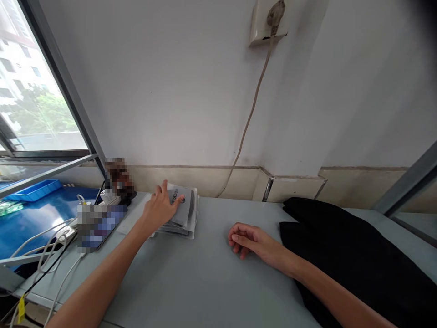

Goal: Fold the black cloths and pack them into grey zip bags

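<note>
Left hand [160, 207] — fingers spread, on the grey packets [180, 209]; right hand [247, 239] — fingers loosely curled, near the black cloth [341, 255], right.

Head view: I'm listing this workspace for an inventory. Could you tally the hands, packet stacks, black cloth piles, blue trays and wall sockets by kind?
Hands: 2 (left hand, right hand)
Packet stack: 1
Black cloth pile: 1
Blue tray: 1
Wall socket: 1
Total: 6
</note>
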The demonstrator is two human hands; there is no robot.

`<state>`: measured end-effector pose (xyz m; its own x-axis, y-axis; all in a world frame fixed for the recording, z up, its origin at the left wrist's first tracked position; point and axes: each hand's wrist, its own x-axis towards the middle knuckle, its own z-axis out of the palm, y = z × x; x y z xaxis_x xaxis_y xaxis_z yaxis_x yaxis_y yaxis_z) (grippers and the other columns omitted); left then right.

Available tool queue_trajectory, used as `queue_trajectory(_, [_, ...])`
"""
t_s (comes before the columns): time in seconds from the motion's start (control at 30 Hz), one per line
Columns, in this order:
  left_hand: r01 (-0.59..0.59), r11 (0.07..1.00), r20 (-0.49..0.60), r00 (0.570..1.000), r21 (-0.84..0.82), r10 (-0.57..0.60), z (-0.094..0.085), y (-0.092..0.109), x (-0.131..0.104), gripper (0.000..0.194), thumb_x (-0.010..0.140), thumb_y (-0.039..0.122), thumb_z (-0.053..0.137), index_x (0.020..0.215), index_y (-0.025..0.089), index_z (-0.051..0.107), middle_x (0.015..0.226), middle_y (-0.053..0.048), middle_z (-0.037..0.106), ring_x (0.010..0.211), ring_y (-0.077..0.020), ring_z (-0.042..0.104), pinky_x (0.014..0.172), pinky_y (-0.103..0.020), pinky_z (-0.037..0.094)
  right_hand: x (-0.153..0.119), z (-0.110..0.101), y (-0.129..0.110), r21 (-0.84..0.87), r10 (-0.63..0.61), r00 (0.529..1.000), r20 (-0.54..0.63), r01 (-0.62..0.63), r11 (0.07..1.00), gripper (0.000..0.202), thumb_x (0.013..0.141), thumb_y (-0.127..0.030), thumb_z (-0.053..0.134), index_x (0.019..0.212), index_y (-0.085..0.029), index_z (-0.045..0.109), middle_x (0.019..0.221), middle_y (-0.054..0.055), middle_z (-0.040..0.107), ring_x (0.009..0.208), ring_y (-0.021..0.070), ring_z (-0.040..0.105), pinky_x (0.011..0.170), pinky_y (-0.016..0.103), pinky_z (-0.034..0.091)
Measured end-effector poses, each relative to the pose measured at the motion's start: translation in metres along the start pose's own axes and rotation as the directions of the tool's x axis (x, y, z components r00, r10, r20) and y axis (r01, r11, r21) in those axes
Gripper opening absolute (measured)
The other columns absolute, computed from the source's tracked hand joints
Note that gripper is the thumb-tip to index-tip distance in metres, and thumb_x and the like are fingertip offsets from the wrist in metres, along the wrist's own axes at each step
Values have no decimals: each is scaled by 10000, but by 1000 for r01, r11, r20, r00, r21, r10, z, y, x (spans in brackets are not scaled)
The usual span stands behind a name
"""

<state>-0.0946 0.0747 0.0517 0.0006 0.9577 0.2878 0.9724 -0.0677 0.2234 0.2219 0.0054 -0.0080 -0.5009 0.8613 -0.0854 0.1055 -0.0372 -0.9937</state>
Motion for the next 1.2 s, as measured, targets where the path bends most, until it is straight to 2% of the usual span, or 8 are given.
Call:
queue_trajectory(0.1, [-212, 977, -94, 973, 15, 213, 8, -3, 0, 640, 1061, 579, 351, 1540, 156, 350, 1515, -235, 457, 1358, -420, 490, 1044, -531, 456, 0, 0, 0, 1, 1, 1000, -2, -1, 1000, 416, 901, -618, 709, 922, -204, 683, 926, 37, 666, 835, 182, 628, 718, 315, 529])
queue_trajectory(0.2, [-472, 872, -9, 880, -127, 475, 12, -7, 2, 468, 1109, 438, 250, 1469, 211, 444, 1513, -135, 487, 1409, -300, 458, 1164, -464, 382, 1, 0, 0, -2, -2, 1000, 3, 2, 1000, 418, 898, -623, 709, 925, -206, 691, 934, 38, 675, 842, 185, 630, 726, 318, 527])
queue_trajectory(0.27, [-552, 810, 43, 821, -200, 570, 12, -7, 4, 444, 1117, 371, 204, 1408, 223, 505, 1442, -102, 556, 1364, -255, 502, 1195, -440, 351, 1, 0, 1, -3, -7, 1000, 6, 7, 1000, 416, 901, -621, 707, 929, -206, 692, 936, 39, 679, 839, 184, 628, 725, 318, 525])
queue_trajectory(0.33, [-544, 815, 65, 823, -201, 565, 12, -4, 7, 450, 1113, 344, 193, 1273, 211, 593, 1300, -103, 631, 1243, -255, 577, 1164, -446, 377, 1, 0, 1, -2, -6, 1000, 5, 6, 1000, 413, 902, -618, 709, 931, -207, 691, 932, 39, 679, 835, 183, 627, 719, 315, 523])
queue_trajectory(0.5, [-416, 896, 30, 904, -155, 426, 17, 2, 12, 488, 1103, 408, 224, 1001, 184, 645, 1008, -117, 659, 988, -278, 619, 964, -455, 488, 2, -1, 4, 6, -6, 1000, 8, 6, 1000, 394, 913, -596, 708, 927, -203, 687, 927, 35, 677, 833, 178, 625, 717, 309, 518])
queue_trajectory(0.63, [-402, 901, 6, 913, -162, 409, 32, -5, 15, 502, 1098, 491, 255, 1317, 193, 594, 1373, -134, 602, 1291, -302, 530, 1125, -504, 397, 2, -1, 5, 10, -9, 1000, 13, 9, 1000, 387, 920, -584, 708, 933, -199, 685, 929, 37, 677, 831, 177, 625, 714, 310, 516])
queue_trajectory(0.77, [-373, 914, 118, 912, -161, 393, 49, -15, 18, 613, 1090, 575, 221, 1600, 268, 367, 1680, -80, 348, 1578, -321, 229, 1270, -578, 150, 2, 0, 3, -2, -5, 1000, 17, 5, 1000, 389, 923, -589, 700, 931, -200, 689, 930, 35, 673, 836, 177, 624, 728, 313, 519])
queue_trajectory(1.2, [-345, 935, 247, 902, -81, 354, 56, -15, 21, 702, 1072, 640, 180, 1656, 261, 278, 1728, -44, 210, 1609, -323, 115, 1295, -543, 113, 4, -1, 4, -11, -3, 1000, 22, 3, 1000, 408, 915, -593, 708, 927, -187, 678, 925, 40, 673, 821, 172, 620, 718, 310, 515])
